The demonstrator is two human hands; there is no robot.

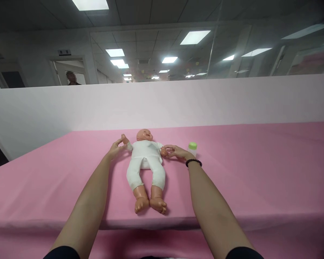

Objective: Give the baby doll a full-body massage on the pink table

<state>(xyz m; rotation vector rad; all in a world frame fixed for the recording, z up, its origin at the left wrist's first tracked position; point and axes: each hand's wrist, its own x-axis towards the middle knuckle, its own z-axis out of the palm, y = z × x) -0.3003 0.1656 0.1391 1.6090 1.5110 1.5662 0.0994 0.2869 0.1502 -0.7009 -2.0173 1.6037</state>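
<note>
A baby doll in a white suit lies on its back on the pink-covered table, head toward the far wall and bare feet toward me. My left hand has its thumb and fingers closed around the doll's arm on the left, close to the wrist; that small hand points up. On the other side, my right hand grips the doll's other hand between thumb and fingers. A dark beaded bracelet circles my right wrist. Just behind that wrist stands a small bottle with a green cap, partly hidden.
The pink cover spreads over the table to its front edge. A low white partition runs along the back, with glass above it. Beyond the glass a person is at a doorway on the left.
</note>
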